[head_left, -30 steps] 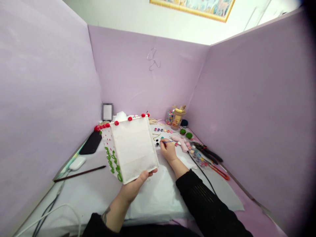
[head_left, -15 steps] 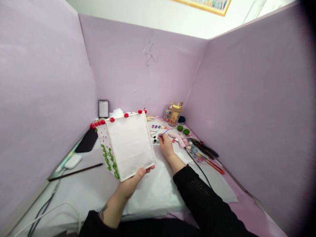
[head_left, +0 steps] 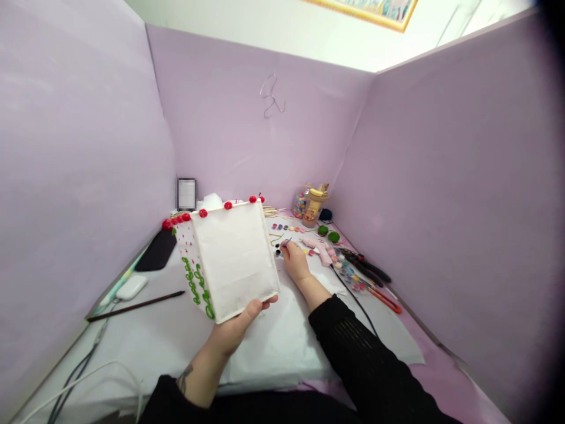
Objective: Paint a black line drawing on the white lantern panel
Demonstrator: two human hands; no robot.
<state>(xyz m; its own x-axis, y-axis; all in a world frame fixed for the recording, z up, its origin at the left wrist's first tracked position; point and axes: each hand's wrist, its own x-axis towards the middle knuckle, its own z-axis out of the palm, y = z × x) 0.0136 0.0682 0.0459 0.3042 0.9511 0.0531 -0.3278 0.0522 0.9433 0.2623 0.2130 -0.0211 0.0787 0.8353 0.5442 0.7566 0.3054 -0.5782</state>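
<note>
My left hand (head_left: 241, 324) grips a white box (head_left: 236, 259) by its lower edge, thumb on the near face, raised and tilted above the table. Red blobs like small roses line the box's top edge. Its left side carries green curls and small red dots, while the broad face toward me is plain white. To the right, my right hand (head_left: 295, 262) pinches a thin blue stick (head_left: 288, 242), perhaps a paintbrush; its tip is too small to make out. Just beside those fingers stand small black paint pots (head_left: 278, 252).
A row of paint pots (head_left: 286, 228) lies behind my right hand. Rightward are a pink glue gun (head_left: 320, 250) with its cable, green balls (head_left: 334, 237), pliers (head_left: 366, 268) and an orange cutter (head_left: 385, 300). A dark stick (head_left: 136, 306) and white case (head_left: 131, 287) lie left.
The blue stick has turned in my right fingers, and less of it shows. The box stays in my left hand, almost unmoved. The whole view has shifted slightly.
</note>
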